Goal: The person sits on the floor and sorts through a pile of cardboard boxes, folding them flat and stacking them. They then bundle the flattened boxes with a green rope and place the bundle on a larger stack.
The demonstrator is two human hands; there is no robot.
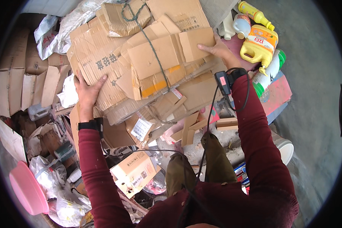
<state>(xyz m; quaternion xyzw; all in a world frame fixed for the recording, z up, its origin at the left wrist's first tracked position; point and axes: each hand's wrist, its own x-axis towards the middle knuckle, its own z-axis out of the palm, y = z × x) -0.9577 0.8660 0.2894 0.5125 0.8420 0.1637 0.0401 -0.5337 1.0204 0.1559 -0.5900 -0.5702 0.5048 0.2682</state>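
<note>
A stack of flattened cardboard boxes [154,61] lies before me, with a dark green rope [154,50] running across its top. My left hand [88,89] clasps the stack's left edge, thumb on top and most fingers hidden beyond the edge. On the far right side, my right hand [219,50] grips a folded cardboard flap, its thumb lying over the surface. More flattened cardboard [202,88] sits underneath, nearer my body. A box piece with a white printed label [141,129] pokes out below the stack.
Folded cartons [11,85] stand at the left above mixed scrap. A pink plastic basin [28,188] and plastic bags [68,208] lie lower left. At the right are a yellow detergent jug [258,44], other bottles and a white bucket [285,151]. Black cables [159,150] hang across my front.
</note>
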